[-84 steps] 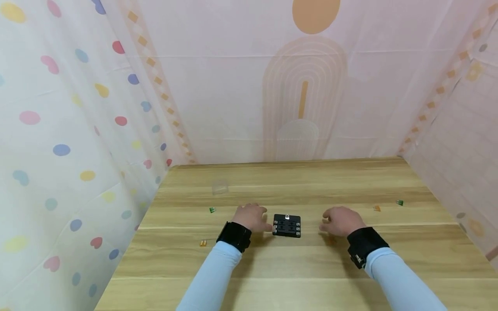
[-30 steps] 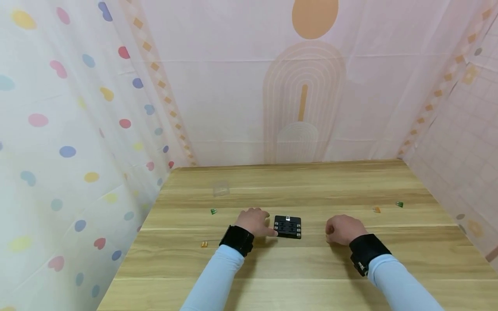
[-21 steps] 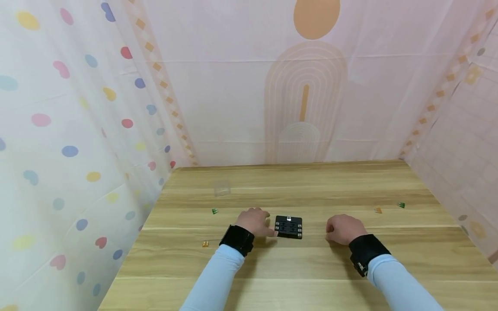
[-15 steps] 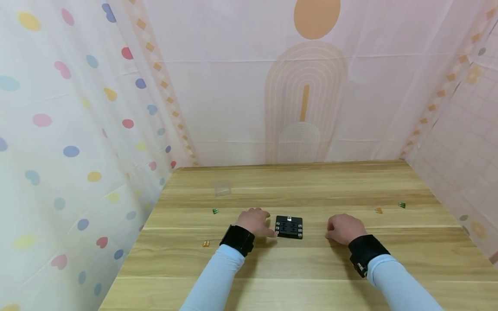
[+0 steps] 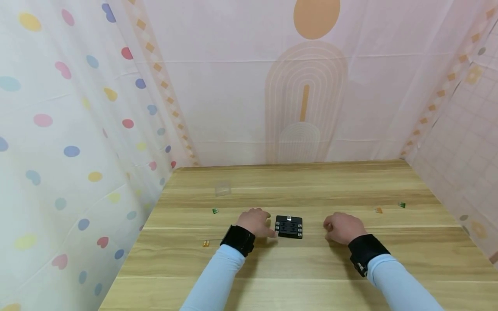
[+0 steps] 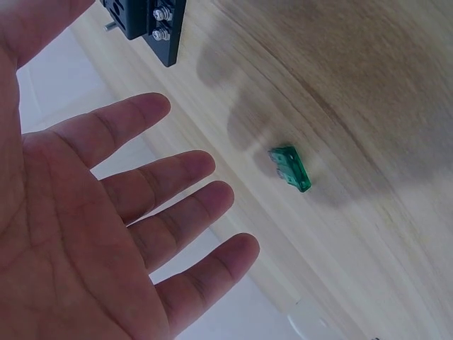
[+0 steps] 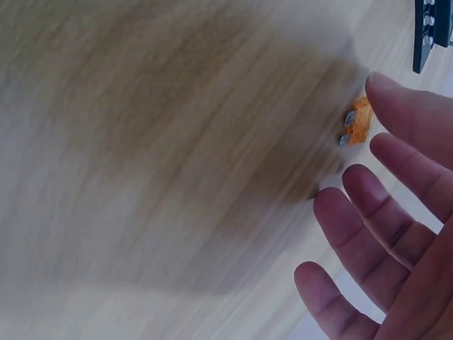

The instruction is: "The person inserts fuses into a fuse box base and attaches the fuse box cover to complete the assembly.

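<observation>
A black fuse block (image 5: 288,227) with screw terminals lies mid-table. Beside its left edge is my left hand (image 5: 253,222), fingers spread and straight, its thumb tip at or against the block's near-left corner. In the left wrist view a green blade fuse (image 6: 290,168) lies on the wood beyond the fingertips. My right hand (image 5: 344,228) is low over the table to the right of the block. The right wrist view shows an orange blade fuse (image 7: 358,120) by the tips of its thumb and forefinger, which stand apart; the hand hides this fuse in the head view.
An orange fuse (image 5: 205,243) lies left of the left wrist. Farther right are another orange fuse (image 5: 378,210) and a green fuse (image 5: 402,205). A clear plastic cover (image 5: 223,188) rests near the back left. Patterned curtains (image 5: 233,108) border the table (image 5: 295,280).
My right hand lowered and its fingers closed together over the orange fuse's spot; just now thumb and forefinger have parted slightly. The left thumb moved a little closer to the block, then stayed still.
</observation>
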A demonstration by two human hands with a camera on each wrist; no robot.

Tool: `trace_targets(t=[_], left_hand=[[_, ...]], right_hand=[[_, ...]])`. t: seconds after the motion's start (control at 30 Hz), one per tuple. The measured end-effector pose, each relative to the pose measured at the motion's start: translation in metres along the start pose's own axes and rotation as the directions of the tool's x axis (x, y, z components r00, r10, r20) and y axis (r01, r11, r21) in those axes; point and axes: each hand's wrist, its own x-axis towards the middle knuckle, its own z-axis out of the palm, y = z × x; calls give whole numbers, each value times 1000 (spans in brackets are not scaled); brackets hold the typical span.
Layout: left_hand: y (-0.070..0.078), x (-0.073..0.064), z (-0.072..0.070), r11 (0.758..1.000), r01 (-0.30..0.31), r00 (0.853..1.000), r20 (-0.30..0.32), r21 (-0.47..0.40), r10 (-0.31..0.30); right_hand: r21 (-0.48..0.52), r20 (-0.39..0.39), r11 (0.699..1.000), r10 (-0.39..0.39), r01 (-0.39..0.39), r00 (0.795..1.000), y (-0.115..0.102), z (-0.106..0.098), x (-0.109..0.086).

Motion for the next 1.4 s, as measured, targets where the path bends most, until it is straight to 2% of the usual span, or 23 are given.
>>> trace_targets(t=[0.53, 1.07, 1.23, 1.4], left_hand=[[0, 1, 1, 1000, 14, 1000, 16, -6, -14], [0, 0, 2, 1000, 4, 1000, 22, 1, -4], [-1, 0, 2, 1000, 2, 1000, 22, 1, -2], [-1, 1, 3, 1000, -1, 1000, 23, 4, 1]], right_hand=[[-26, -42, 998, -55, 54, 998, 3, 6, 2], [-9, -82, 999, -43, 43, 996, 5, 5, -2], [-16, -73, 1000, -14, 13, 997, 3, 3, -3], [-20, -68, 1000, -21, 20, 997, 3, 2, -4]])
